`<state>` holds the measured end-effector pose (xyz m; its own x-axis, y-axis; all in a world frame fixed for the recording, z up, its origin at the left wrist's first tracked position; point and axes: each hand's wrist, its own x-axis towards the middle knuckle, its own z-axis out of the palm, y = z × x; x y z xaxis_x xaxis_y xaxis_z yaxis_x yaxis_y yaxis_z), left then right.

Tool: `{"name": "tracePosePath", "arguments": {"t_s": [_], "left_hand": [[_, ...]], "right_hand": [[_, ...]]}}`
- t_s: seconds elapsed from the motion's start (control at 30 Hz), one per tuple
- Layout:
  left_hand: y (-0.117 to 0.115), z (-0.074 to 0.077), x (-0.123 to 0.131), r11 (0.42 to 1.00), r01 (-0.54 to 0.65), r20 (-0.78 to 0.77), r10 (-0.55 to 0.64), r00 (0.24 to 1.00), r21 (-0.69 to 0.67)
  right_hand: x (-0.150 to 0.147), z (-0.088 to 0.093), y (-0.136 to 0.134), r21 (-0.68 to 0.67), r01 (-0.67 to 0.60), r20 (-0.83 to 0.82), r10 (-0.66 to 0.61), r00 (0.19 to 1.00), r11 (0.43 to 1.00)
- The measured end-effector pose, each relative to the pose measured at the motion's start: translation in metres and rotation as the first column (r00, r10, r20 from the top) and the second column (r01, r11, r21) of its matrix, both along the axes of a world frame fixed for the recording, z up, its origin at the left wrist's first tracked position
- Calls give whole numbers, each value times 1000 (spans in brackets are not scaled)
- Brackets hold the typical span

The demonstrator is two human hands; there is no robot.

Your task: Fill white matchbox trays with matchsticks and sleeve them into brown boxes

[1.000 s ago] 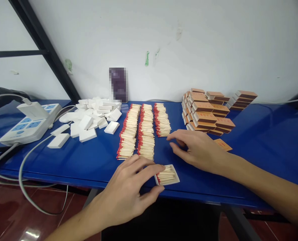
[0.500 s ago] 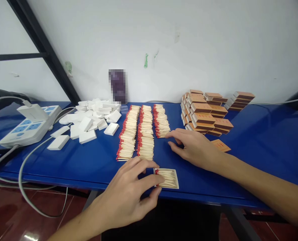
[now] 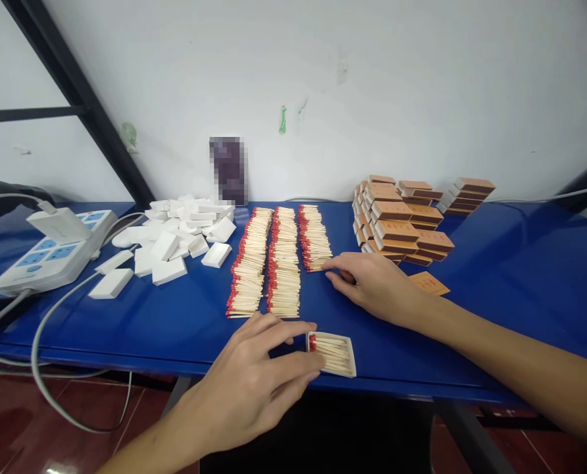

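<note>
A white matchbox tray (image 3: 353, 359) filled with red-headed matches (image 3: 333, 352) lies near the table's front edge. My left hand (image 3: 264, 368) closes its fingers about the tray's left end, one finger reaching over the match heads. Up beyond it, my right hand (image 3: 372, 283) has its curled index finger and thumb at the near end of the right, shortest row of matches (image 3: 316, 237). Whether a match sits between those fingertips is hard to see. Two longer match rows, a middle one (image 3: 283, 263) and a left one (image 3: 251, 263), run beside it.
White empty-looking trays (image 3: 170, 240) are heaped at left, by a power strip (image 3: 51, 253) with cables. Brown matchbox sleeves (image 3: 395, 220) are stacked at right, with a flat orange label (image 3: 429, 283) before them. A pixelated dark object (image 3: 229, 171) leans against the wall.
The filled tray has turned slightly, its right end nearer the table edge. My left thumb has closed in towards the index side. My right fingertips remain at the short row's end.
</note>
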<state>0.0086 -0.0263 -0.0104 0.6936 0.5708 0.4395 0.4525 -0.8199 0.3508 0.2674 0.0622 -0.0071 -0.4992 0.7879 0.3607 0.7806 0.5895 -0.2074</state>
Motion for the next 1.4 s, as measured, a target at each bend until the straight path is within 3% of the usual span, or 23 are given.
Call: {"name": "tracePosePath", "arguments": {"t_s": [0.2,0.5,0.8,1.1,1.4], "left_hand": [[1,-1,2,1000,-11,3,12,1000,-19],[0,3,4,1000,-13,-11,13,1000,-16],[1,1,6,1000,-20,10,20,1000,20],[2,0,5,998,-9,-4,9,1000,61],[2,1,5,999,-13,0,13,1000,38]], "right_hand": [[-1,2,-1,-8,-36,-14,36,999,999],[-4,6,-2,-39,11,-11,-11,1000,999],[-6,5,-3,-67,-48,-28,46,999,997],[-12,7,0,-84,7,-82,-14,997,996],[-5,7,3,-93,-110,-122,98,988,990]]}}
